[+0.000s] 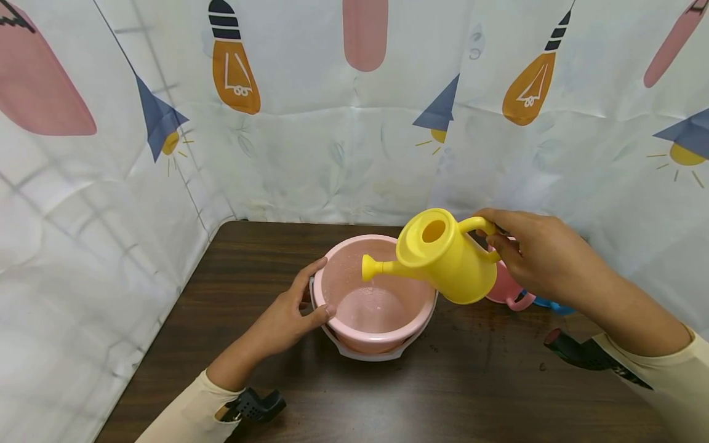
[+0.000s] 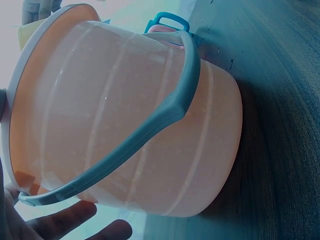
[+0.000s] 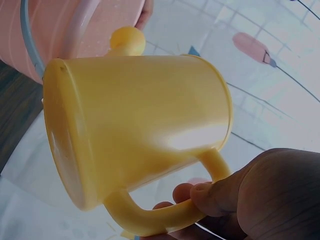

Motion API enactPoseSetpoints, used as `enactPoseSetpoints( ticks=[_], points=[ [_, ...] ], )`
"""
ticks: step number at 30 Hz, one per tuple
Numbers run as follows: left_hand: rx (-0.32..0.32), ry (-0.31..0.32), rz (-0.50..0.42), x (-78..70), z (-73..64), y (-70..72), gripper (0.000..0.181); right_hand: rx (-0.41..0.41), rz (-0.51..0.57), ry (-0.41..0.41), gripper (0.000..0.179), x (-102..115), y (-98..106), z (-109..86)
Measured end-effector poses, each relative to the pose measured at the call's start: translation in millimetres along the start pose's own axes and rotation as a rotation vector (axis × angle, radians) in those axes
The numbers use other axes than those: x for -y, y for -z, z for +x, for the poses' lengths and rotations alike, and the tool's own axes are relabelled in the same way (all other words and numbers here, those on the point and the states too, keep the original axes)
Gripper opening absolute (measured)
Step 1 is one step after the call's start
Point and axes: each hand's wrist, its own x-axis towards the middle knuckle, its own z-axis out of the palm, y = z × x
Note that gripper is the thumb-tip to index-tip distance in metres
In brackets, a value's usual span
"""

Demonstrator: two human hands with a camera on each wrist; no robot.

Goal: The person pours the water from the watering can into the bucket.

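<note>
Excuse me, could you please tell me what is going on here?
A person's right grip holds a yellow watering can by its handle, tilted with its spout over a pink bucket. The left grip holds the bucket's rim. The bucket stands on a dark table.

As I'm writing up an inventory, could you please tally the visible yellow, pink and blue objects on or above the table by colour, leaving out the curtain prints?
Yellow: 1 (watering can)
Pink: 2 (bucket, handled container)
Blue: 1 (mostly hidden item)
Total: 4
</note>
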Motion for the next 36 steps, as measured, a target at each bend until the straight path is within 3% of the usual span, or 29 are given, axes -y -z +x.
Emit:
enactPoseSetpoints(
  ticks=[36],
  points=[
    [-0.006, -0.004, 0.004, -0.6, 0.0, -0.6, 0.081, -0.003, -0.016, 0.004, 0.034, 0.2, -0.3, 1.7]
  ],
)
